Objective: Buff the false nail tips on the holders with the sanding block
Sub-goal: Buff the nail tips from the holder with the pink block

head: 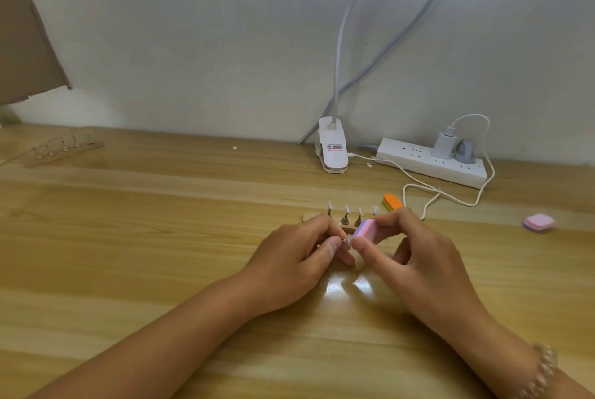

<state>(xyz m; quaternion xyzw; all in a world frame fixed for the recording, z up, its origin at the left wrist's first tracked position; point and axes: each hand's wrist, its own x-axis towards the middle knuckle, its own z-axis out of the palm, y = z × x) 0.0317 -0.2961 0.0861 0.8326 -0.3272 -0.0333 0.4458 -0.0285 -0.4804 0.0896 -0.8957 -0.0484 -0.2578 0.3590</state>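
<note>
Mid-buff, centre of frame. Left hand (299, 253) pinches a small clear nail tip (346, 241) between thumb and forefinger. It's blurred, so I can't tell whether a holder stem is in the pinch too. Right hand (415, 257) grips the pink-purple sanding block (365, 228), thumb low and fingers on top, with the block's end touching the tip. Just behind the hands a row of tips on holders (346, 210) stands on a wooden strip (309, 215). Four upright ones show; the hands hide the rest. A second strip of tips (62, 149) sits far upper left, well apart. Spare orange block (392, 202) is just right of the near row, pink block (539, 222) toward the right edge. How I'd run this step: brace both wrists on the table (161, 237) and use short light strokes in one direction along the tip's curve. Rotate the tip with the left pinch rather than swinging the block. The tip looks like thin plastic and will likely flex or pop out if pressed hard, so back it with the forefinger. Aim for an even matte finish with no gloss patches, then seat it on the strip and take the next one. Can't judge which tips are already done.
</note>
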